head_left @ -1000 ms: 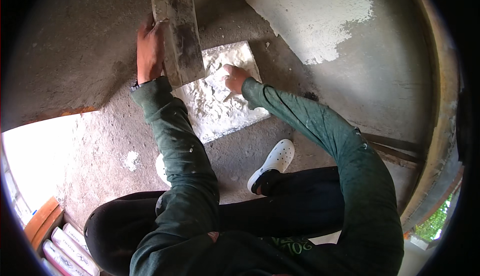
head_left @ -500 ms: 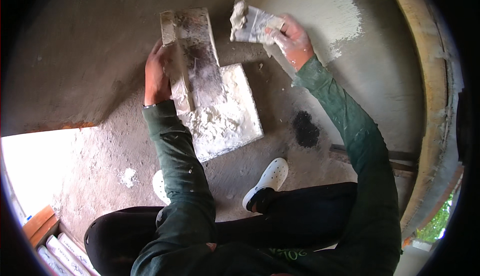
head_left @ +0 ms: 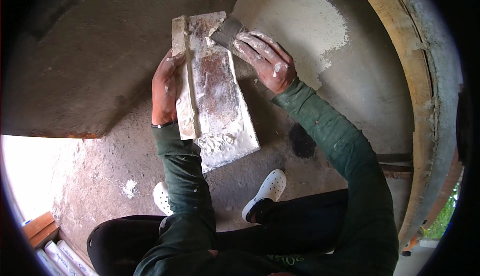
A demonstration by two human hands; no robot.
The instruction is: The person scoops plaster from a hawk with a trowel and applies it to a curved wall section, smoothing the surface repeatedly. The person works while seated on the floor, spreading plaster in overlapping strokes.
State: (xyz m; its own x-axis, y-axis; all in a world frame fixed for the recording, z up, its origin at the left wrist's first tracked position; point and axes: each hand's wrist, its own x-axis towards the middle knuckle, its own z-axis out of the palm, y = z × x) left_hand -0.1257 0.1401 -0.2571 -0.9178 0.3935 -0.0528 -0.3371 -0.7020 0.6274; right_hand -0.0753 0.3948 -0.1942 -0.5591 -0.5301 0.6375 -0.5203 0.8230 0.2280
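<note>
My left hand is closed on the side of a long rectangular plastering trowel, its flat plate stained brown and white. A pale bar runs along the trowel's left edge. In my right hand, smeared with white, is a wide-bladed putty knife. The knife's blade meets the trowel's upper right edge, where a little white putty clings. Under the trowel lies a white-coated board, partly hidden. A heap of wet white putty sits on that board.
The wall ahead on the right carries a pale putty patch. A curved pale edge bounds the right side. A dark spot marks the floor near my white clogs. White rolls or tubes lie at lower left.
My right hand has swung left, bringing the putty knife from beside the trowel onto its edge and turning the blade over. The putty lump is no longer visible on the blade. The trowel covers more of the board.
</note>
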